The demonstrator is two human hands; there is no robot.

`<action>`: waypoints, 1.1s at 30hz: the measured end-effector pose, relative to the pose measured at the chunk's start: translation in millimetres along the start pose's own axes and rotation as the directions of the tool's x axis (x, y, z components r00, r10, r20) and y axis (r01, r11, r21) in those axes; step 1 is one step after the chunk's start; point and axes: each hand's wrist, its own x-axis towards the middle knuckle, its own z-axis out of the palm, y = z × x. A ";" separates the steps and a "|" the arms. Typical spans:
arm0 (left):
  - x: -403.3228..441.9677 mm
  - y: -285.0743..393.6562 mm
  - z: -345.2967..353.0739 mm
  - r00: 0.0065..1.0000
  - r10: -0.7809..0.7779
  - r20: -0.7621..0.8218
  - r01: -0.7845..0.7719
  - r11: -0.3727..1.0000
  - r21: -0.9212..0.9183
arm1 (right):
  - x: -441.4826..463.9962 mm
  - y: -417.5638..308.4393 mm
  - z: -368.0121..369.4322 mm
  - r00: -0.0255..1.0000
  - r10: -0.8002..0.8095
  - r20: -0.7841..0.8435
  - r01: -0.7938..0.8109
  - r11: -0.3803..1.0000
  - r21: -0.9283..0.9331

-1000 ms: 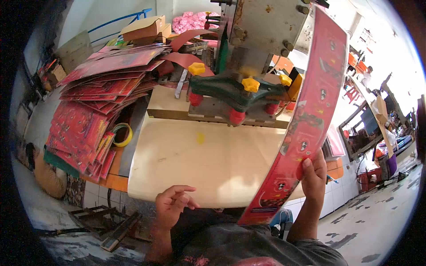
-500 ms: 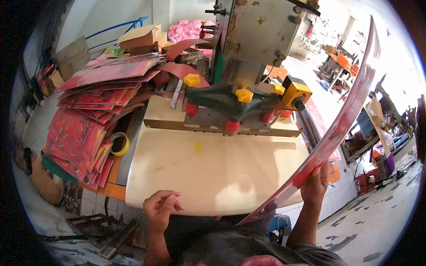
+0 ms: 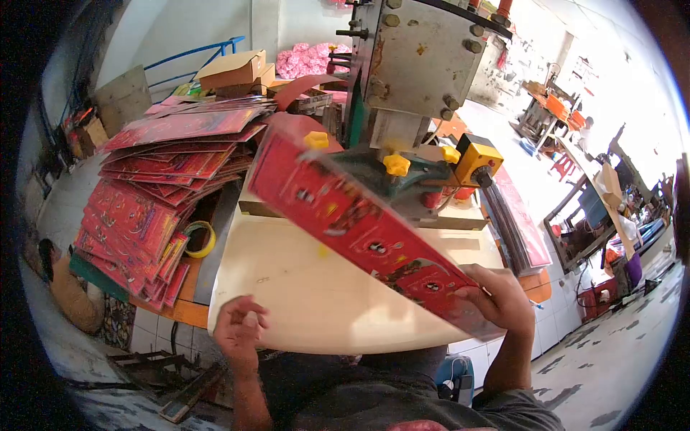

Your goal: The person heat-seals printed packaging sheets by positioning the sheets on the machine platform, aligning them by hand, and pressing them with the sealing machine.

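A long red printed sheet [image 3: 374, 241], with small figures and a shiny surface, slants across the view in front of the press. My right hand [image 3: 499, 298] grips it near its lower right end, thumb on the printed face. The sheet's far end reaches up toward the yellow star knobs [image 3: 396, 165] and hides part of the press's dark green clamp frame. Loosely curled and holding nothing, my left hand [image 3: 242, 330] hovers at the near left edge of the cream work board [image 3: 309, 294].
An uneven pile of red printed sheets [image 3: 136, 215] stands at the left, beside a yellow tape roll [image 3: 200, 239]. The metal press head [image 3: 417, 65] rises over the board, with a yellow control box [image 3: 479, 159] to its right. Cardboard boxes [image 3: 233, 68] sit behind the pile.
My right hand has swung the sheet from near-upright, edge-on at the right, to a slant over the board with its printed face showing. My left hand has shifted slightly left.
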 end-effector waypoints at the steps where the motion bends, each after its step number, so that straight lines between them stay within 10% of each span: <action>1: 4.7 0.0 0.0 0.992 0.100 -0.071 -0.100 0.995 -0.005 | 2.9 -3.5 -3.6 0.997 -0.077 0.010 0.078 0.989 -0.128; 10: 35.5 18.8 -5.8 0.875 0.468 -0.120 -0.412 0.853 0.320 | 27.0 -20.3 -5.5 0.953 -0.250 0.173 0.301 0.860 -0.412; 20: 41.4 6.5 -24.9 0.989 0.147 0.007 -0.145 0.966 0.213 | 9.9 24.4 -8.2 0.986 0.037 0.163 0.011 0.958 -0.287; 24: 54.3 -0.9 -34.5 0.982 0.188 -0.014 -0.183 0.968 0.170 | -20.9 58.5 -33.4 0.986 0.074 -0.149 -0.123 0.927 -0.355; 29: 68.4 -2.6 -32.9 0.967 0.252 0.031 -0.253 0.947 0.198 | -59.0 103.6 -47.4 0.899 0.325 -0.293 -0.361 0.930 -0.075; 31: 73.6 -8.7 -35.9 0.950 0.289 0.117 -0.301 0.948 0.101 | -68.6 129.3 -37.1 0.867 0.381 -0.322 -0.204 0.860 0.469; 33: 72.9 -10.3 -33.3 0.949 0.286 0.131 -0.298 0.951 0.085 | -73.6 138.6 -30.1 0.859 0.398 -0.323 -0.194 0.836 0.514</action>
